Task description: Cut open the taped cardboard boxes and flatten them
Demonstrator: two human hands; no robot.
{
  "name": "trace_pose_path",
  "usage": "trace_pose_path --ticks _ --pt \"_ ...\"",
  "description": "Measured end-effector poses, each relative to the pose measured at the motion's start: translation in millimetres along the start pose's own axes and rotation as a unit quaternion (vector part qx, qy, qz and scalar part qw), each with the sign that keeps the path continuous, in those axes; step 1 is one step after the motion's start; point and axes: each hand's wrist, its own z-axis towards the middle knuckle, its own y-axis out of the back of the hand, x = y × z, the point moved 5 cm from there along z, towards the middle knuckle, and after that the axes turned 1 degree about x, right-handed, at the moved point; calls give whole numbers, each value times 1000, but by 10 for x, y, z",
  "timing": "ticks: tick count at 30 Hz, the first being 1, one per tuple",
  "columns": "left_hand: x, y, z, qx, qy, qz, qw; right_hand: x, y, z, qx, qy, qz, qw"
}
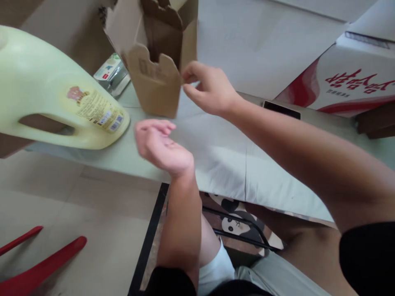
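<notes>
A brown cardboard box (pixel 157 84) stands on the cloth-covered table with its jagged flaps up and its top open. At the box's right edge is my right hand (pixel 210 88), its thumb and fingertips brought close together in a pinch at the cardboard. My left hand (pixel 163 146) hovers in front of the box's lower edge, palm turned up. Its fingers are loosely bent, slightly blurred, and nothing shows in them. To its left lies a large pale yellow plastic jug (pixel 58 94) with a handle hole and a printed label.
Behind the jug sits a clear package with a white label (pixel 111 72). A dark phone-like slab (pixel 281 109) lies on the light tablecloth (pixel 222 156), near a red-and-white carton (pixel 342 82). Red legs (pixel 61 263) rise from the floor, and a panda-print seat (pixel 237 224) is below the table edge.
</notes>
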Motion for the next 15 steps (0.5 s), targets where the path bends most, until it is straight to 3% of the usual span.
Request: trace_pose_path --ticks 2,5,10,12,15 --pt "-132 102 43 -67 -78 6 995 -213 176 -512 -59 -10 61 996" --pt "-112 140 111 -44 -70 6 997 -561 466 -1409 -147 -73 161 973" --pt "171 -174 -136 156 71 19 985 -1016 864 -2797 -307 -193 187 913" --pt "241 -377 -370 239 124 13 963 -1133 942 -3138 -354 -216 172 894" --pt "321 -623 -719 338 181 20 923 -1263 963 -3364 -387 -235 156 878"
